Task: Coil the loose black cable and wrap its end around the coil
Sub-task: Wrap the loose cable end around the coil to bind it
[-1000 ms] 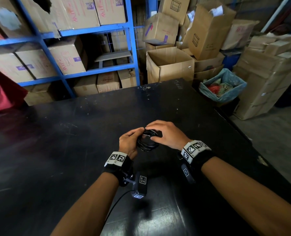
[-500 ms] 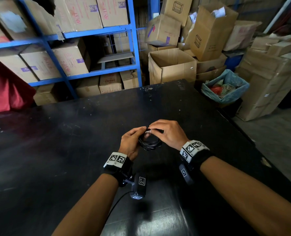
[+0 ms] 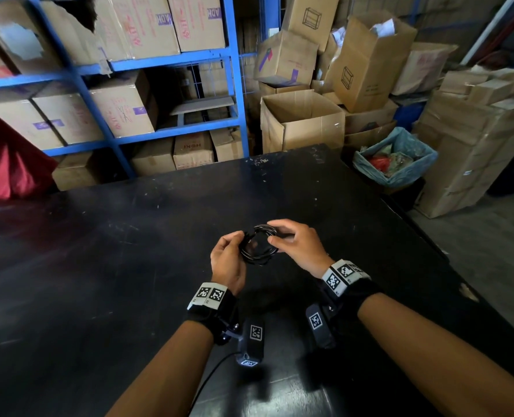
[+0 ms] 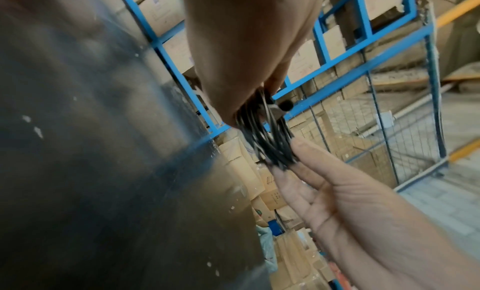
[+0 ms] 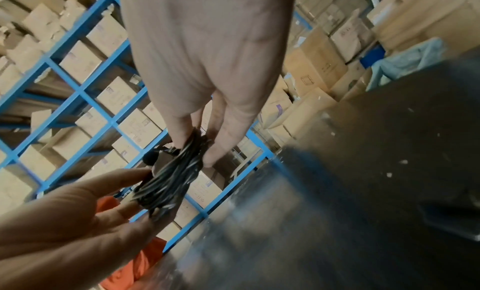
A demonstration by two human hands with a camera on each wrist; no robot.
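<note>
The black cable (image 3: 257,246) is wound into a small ring of several turns and held just above the black table (image 3: 129,266). My left hand (image 3: 243,239) pinches the ring's left side between thumb and fingers. My right hand (image 3: 272,234) pinches its right side. In the left wrist view the left hand (image 4: 259,101) grips the bundle (image 4: 270,142), and a round black end piece (image 4: 285,106) sticks out beside the fingers. In the right wrist view the right hand (image 5: 200,142) clamps the strands (image 5: 168,181). Motion blurs both wrist views.
Blue shelving (image 3: 171,58) stacked with cardboard boxes stands behind the table. An open carton (image 3: 304,121) and a bin with a blue liner (image 3: 397,158) sit past the far right corner. A red cloth (image 3: 6,167) hangs at the left. The table's right edge (image 3: 424,236) drops to the floor.
The right hand has slid off the top of the coil to its right side, so more of the ring shows. Both hands still hold it in nearly the same spot.
</note>
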